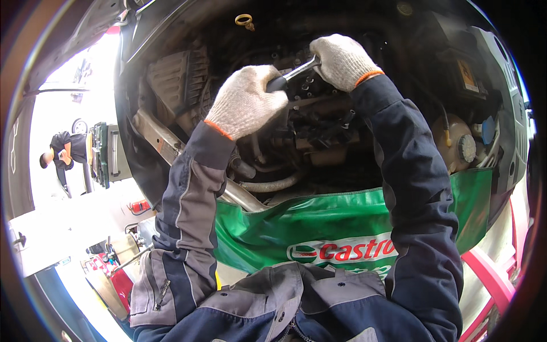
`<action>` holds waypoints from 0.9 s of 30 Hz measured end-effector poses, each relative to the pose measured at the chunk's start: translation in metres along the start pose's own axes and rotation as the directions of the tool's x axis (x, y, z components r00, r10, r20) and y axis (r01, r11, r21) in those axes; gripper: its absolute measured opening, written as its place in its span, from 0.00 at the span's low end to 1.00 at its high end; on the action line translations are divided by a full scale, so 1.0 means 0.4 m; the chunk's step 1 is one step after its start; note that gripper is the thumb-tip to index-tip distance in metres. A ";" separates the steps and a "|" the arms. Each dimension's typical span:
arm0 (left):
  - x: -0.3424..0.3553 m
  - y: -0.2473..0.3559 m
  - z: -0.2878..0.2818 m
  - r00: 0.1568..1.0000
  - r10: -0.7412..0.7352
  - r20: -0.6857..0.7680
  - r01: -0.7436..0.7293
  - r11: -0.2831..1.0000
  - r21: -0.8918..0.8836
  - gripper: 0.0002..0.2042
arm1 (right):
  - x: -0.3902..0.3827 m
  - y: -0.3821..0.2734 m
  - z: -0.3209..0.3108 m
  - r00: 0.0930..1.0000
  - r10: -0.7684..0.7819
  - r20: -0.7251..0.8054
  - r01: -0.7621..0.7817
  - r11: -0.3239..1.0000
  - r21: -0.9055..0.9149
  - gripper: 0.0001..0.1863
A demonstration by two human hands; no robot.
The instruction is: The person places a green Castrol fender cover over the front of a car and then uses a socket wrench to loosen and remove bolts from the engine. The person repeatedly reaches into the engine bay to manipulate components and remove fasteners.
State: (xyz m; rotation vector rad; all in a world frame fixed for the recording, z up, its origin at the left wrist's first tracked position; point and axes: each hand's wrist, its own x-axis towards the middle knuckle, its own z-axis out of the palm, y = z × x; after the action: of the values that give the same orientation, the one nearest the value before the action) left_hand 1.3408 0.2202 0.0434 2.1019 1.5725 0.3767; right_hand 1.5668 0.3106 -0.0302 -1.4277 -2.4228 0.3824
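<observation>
Over the open engine bay I hold a ratchet wrench with a dark grip and a shiny metal shaft. My left hand, in a whitish knit glove with an orange cuff edge, is closed round the grip. My right hand, gloved alike, is closed round the far end of the wrench, hiding its head. Below the wrench lies the engine with dark parts and several small metal fittings. Whether the tool touches a fastener is hidden by my right hand.
A green fender cover hangs over the car's front edge. To the right sit a coolant tank and a blue cap. A yellow ring handle stands beyond my hands. Far left, another person is near a dark cabinet.
</observation>
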 end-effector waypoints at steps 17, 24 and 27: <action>0.049 -0.049 0.116 1.000 -0.005 0.006 0.006 0.991 -0.136 0.18 | -0.016 0.074 0.090 0.993 0.049 -0.109 -0.056 0.997 -0.061 0.07; 0.120 -0.112 0.120 0.996 0.078 0.033 -0.084 0.921 0.381 0.21 | -0.050 0.083 0.208 0.978 0.204 0.039 -0.206 0.977 0.060 0.09; 0.201 -0.143 0.112 0.972 0.207 -0.113 -0.113 0.829 0.547 0.20 | -0.034 0.071 0.218 0.948 0.286 0.142 -0.294 0.955 0.035 0.10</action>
State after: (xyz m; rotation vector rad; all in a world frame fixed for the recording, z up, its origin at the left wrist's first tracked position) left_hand 1.3403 0.2996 -0.0303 2.7068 1.7533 0.1787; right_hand 1.5620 0.3055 -0.1228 -1.7924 -2.2823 0.6276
